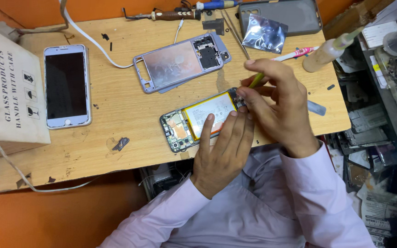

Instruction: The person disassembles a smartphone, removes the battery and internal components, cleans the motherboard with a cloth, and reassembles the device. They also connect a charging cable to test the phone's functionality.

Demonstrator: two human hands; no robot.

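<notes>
L hand (221, 151) lies flat w/ fingers spread on the opened phone (198, 119) near the table (129, 128) front edge, prob. to pin it, while R hand (276, 105) pinches a thin green tool (256, 81) at its top end, w/ removed frame (180, 62) set aside behind.

The opened phone (194, 123) lies flat near the table's front edge, back cover off, showing a yellow-rimmed white battery and green circuit boards. A thin green tool (255, 81), probably a screwdriver, stands tilted over its right end.
</notes>
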